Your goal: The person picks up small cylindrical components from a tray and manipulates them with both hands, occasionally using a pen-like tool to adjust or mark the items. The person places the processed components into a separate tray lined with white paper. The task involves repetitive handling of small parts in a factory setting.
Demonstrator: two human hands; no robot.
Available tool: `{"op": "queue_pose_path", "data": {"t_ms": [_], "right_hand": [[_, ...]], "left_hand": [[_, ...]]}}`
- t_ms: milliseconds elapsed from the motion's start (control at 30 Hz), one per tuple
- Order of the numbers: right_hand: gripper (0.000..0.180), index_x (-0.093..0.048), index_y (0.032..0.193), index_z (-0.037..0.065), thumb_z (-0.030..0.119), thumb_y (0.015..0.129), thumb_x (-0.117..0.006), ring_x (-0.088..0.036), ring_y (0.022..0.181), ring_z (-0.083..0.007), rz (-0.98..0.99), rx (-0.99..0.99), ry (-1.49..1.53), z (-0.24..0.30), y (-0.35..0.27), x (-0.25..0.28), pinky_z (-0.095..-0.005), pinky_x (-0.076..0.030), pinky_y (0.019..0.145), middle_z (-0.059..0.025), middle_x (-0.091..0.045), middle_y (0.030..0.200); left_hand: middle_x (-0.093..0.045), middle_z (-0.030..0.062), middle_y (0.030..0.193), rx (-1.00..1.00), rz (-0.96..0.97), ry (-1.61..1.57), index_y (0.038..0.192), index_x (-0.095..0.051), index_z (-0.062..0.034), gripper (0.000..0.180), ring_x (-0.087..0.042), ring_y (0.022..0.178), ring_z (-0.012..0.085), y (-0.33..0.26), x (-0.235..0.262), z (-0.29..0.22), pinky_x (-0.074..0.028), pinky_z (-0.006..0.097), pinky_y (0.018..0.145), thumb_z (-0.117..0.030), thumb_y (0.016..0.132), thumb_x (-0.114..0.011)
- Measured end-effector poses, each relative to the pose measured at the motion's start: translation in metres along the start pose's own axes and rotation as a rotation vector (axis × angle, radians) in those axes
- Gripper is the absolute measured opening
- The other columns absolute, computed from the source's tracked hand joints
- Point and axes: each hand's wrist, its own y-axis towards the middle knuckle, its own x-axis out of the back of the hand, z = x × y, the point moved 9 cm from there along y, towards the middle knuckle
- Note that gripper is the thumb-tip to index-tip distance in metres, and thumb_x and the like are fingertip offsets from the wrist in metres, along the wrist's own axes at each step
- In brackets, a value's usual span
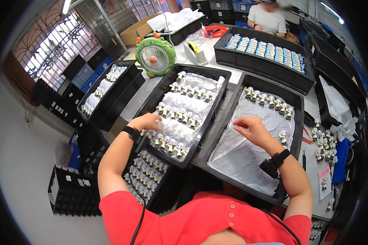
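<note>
My left hand (146, 122) is over the left rim of the middle black tray (225, 81), beside small white-and-dark figurines. Its thumb and forefinger are apart, with nothing visible between them. Rows of figurines (180, 113) stand in this tray, separated by crumpled white sheets (180, 129). Above the right black tray (300, 122) hovers my right hand (252, 130), fingers slightly bent and apart, holding nothing I can see. White lining (237, 152) covers that tray's bottom. A figurine row (270, 100) stands along its far side, and another figurine (283, 136) is near its right wall.
A green fan (155, 56) and a tape dispenser (195, 53) stand beyond the trays. Another filled tray (265, 76) lies at the far right, with a person (267, 18) behind it. Loose figurines (325, 145) crowd the right side of the table. A figurine tray (145, 173) sits lower left.
</note>
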Motion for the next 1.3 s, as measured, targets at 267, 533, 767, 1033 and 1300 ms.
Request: {"op": "queue_pose_path", "data": {"t_ms": [267,533,767,1033,1300], "right_hand": [[0.015,-0.064,0.09,0.004,0.013,0.079,-0.064,-0.064,0.07,-0.0225,-0.004,-0.001,-0.001,-0.019,-0.004,0.002,-0.0314,-0.05,0.064,-0.0114,-0.065,0.075],[0.022,-0.065,0.093,0.006,0.017,0.074,-0.063,-0.063,0.078,-0.0298,0.024,-0.185,-0.168,-0.035,-0.003,0.016,-0.0379,-0.05,0.069,-0.0148,-0.066,0.083],[0.032,-0.064,0.093,0.003,0.018,0.066,-0.071,-0.062,0.091,-0.031,-0.048,-0.6,-0.832,-0.086,-0.032,0.092,-0.0383,-0.05,0.077,-0.0167,-0.064,0.094],[0.05,-0.061,0.097,0.0,0.02,0.055,-0.08,-0.061,0.091,-0.0328,0.206,-0.905,-0.913,-0.152,-0.065,0.106,-0.0356,-0.05,0.078,-0.0186,-0.063,0.097],[0.033,-0.061,0.096,0.0,0.019,0.071,-0.072,-0.061,0.074,-0.0155,-0.2,-0.313,-0.022,0.014,-0.009,0.08,-0.0275,-0.05,0.064,-0.0105,-0.062,0.091]], "left_hand": [[-0.062,0.0133,0.108,-0.425,-0.315,-0.385,0.118,-0.055,-0.0046,0.042,-0.06,0.09,0.0222,-0.024,0.074,-0.161,-0.046,0.031,0.082,-0.02,0.08,-0.065],[-0.062,0.0087,0.103,-0.959,0.256,-1.309,0.11,-0.057,0.0013,0.027,-0.059,0.097,0.0158,-0.08,0.059,-0.321,-0.046,0.028,0.086,-0.01,0.086,-0.06],[-0.063,0.0054,0.096,-0.676,0.18,-1.479,0.104,-0.059,-0.0029,0.021,-0.061,0.087,0.0117,-0.006,0.008,-0.309,-0.046,0.025,0.08,-0.015,0.087,-0.059],[-0.062,0.0033,0.096,-0.557,0.189,-1.632,0.104,-0.059,-0.0061,0.022,-0.06,0.087,0.0107,0.001,0.004,-0.3,-0.045,0.026,0.081,-0.018,0.086,-0.061],[-0.047,0.0059,0.126,-0.499,0.178,-1.77,0.131,-0.04,-0.008,0.046,-0.047,0.112,0.0173,0.007,-0.004,-0.298,-0.036,0.033,0.095,-0.024,0.09,-0.055]]}}
